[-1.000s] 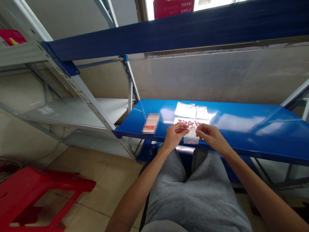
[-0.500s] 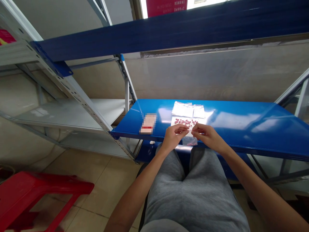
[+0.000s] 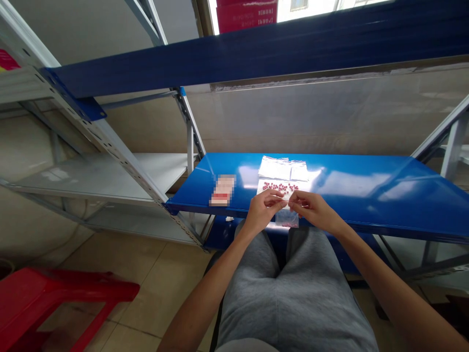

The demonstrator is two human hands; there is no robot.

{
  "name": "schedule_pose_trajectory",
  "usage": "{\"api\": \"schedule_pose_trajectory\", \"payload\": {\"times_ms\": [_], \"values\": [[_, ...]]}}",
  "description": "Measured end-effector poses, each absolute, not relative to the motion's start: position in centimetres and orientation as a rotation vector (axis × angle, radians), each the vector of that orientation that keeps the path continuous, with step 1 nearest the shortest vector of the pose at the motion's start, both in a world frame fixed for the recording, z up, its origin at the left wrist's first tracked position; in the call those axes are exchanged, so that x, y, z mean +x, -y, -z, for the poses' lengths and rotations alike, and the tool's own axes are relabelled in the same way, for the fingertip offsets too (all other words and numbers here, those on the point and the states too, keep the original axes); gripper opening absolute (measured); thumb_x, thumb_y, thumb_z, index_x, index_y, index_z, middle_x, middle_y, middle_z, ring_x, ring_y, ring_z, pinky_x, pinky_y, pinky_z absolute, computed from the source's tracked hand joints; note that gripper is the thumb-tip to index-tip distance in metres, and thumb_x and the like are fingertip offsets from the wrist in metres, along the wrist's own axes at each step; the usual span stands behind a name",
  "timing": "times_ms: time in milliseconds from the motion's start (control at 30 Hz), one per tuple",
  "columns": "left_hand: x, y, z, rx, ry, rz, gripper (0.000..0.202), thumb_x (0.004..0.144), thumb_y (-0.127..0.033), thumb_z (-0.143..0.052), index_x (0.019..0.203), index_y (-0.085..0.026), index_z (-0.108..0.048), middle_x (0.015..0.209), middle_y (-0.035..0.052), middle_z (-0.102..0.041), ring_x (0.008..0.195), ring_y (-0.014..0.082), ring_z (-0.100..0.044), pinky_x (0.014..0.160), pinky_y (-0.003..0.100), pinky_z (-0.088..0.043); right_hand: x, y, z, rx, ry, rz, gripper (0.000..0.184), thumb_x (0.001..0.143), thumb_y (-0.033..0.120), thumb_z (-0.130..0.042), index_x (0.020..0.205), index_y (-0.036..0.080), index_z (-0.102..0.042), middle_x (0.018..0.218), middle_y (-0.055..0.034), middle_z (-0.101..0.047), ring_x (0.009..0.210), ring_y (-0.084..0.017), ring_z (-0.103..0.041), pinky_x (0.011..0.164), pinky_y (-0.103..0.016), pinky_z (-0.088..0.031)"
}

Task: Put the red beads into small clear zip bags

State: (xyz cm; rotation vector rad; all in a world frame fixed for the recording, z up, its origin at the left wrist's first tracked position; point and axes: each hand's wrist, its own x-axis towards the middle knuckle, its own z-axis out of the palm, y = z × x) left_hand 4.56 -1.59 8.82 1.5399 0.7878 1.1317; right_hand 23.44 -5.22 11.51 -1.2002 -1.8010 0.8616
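Over my grey sweatpants (image 3: 289,293), my left hand (image 3: 262,212) and my right hand (image 3: 315,211) both seem to pinch the top edge of a small clear plastic bag (image 3: 287,220), though the grip is hard to make out from here. The bag hangs over the front edge of the blue steel shelf (image 3: 351,186), with red bits in its bottom. Farther along the shelf lie a white sheet dotted with red pieces (image 3: 278,187), a pile of white-filled plastic packets (image 3: 283,168) and, to the left, a blurred card (image 3: 222,190).
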Motion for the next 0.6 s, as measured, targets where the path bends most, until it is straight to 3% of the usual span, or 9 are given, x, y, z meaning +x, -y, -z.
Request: {"api": "schedule_pose_trajectory", "payload": {"times_ms": [233, 467, 600], "values": [[4.73, 1.78, -8.75, 1.575, -0.834, -1.188, 0.021, 0.080, -0.027, -0.078, 0.089, -0.017, -0.061, 0.084, 0.0029, -0.072, 0.084, 0.0180, -0.072, 0.077, 0.028, -0.053, 23.52, 5.24, -11.70, -1.241, 1.788, -0.919, 0.027, 0.088, 0.045, -0.063, 0.079, 0.019, -0.063, 0.072, -0.0013, -0.064, 0.060, -0.014, -0.057, 0.058, -0.028, -0.047], [5.08, 2.27, -8.76, 1.546, -0.815, -1.216, 0.033, 0.081, -0.027, -0.077, 0.109, -0.020, -0.060, 0.089, 0.0028, -0.073, 0.085, 0.0167, -0.071, 0.077, 0.027, -0.052, 23.69, 5.13, -11.55, -1.237, 1.802, -0.847, 0.027, 0.088, 0.043, -0.060, 0.076, 0.020, -0.062, 0.066, 0.0000, -0.060, 0.058, -0.014, -0.054, 0.056, -0.027, -0.043], [5.30, 2.36, -8.85, 1.503, -0.764, -1.192, 0.033, 0.077, -0.033, -0.082, 0.098, -0.019, -0.061, 0.081, 0.0012, -0.072, 0.079, 0.0156, -0.069, 0.074, 0.026, -0.052, 23.78, 5.64, -11.77, -1.287, 1.819, -0.748, 0.025, 0.088, 0.041, -0.060, 0.075, 0.020, -0.062, 0.065, -0.0001, -0.060, 0.057, -0.014, -0.052, 0.054, -0.026, -0.041]]}}
